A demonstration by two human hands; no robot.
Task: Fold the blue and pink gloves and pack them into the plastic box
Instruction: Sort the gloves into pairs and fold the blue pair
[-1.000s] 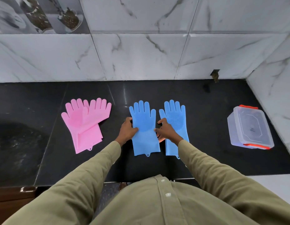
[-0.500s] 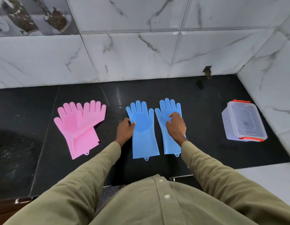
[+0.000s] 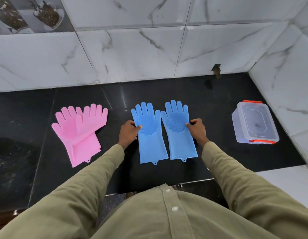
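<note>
Gloves lay flat on the black counter (image 3: 218, 118), fingers pointing to twelve o'clock at the marble wall (image 3: 132, 54). Two blue ones sat side by side at the centre, palms up with their bristled patches showing, thumbs nearly touching between them. The left blue glove (image 3: 149, 135) was pinched at its nine o'clock edge by the left hand (image 3: 129, 133), thumb on top of the palm and the other fingers curled under or beside the edge. The right blue glove (image 3: 180, 133) was gripped the same way at its three o'clock edge by the right hand (image 3: 198, 130), thumb tip pressed on the bristles. Both cuffs, each with a small hanging tab, pointed to six o'clock toward the person in the olive shirt (image 3: 158, 213). Well off at nine o'clock lay the pink gloves (image 3: 80, 131), one overlapping the other at a slant, untouched. Far out at three o'clock, near the side wall, stood the box (image 3: 255, 124), clear plastic with its lid on and orange clips at both ends, well apart from every glove.
</note>
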